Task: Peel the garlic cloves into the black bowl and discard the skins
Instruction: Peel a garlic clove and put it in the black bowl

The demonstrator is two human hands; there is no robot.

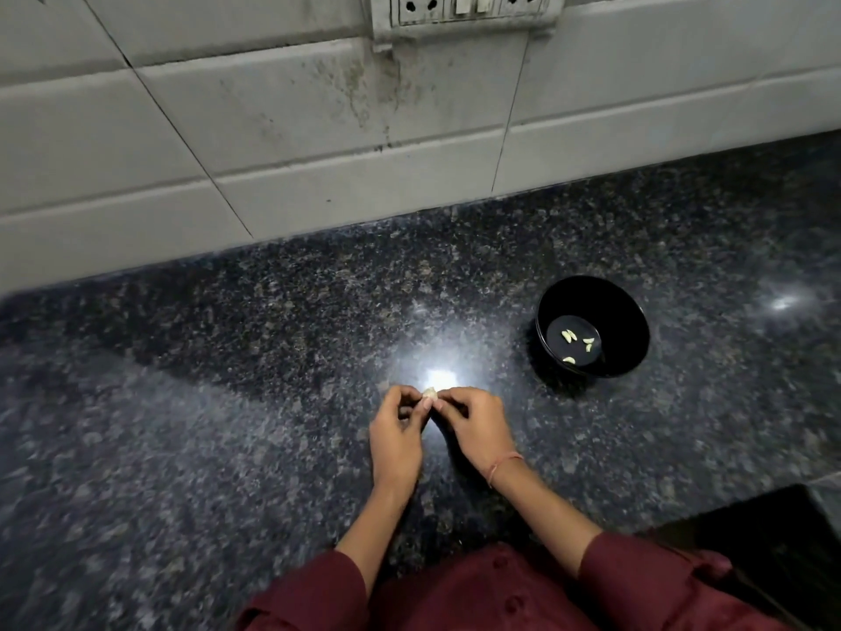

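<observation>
Above the near-centre of the speckled dark granite counter, left hand and right hand both pinch one small pale garlic clove between their fingertips. Mid-peel, I judge. Next: strip the skin, drop the clove in the round black bowl, far right, holding three peeled cloves.

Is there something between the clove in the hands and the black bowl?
Nothing visible. The left hand and right hand pinch the clove; the bowl stands to its right, slightly farther back, and only bare counter lies between.
</observation>
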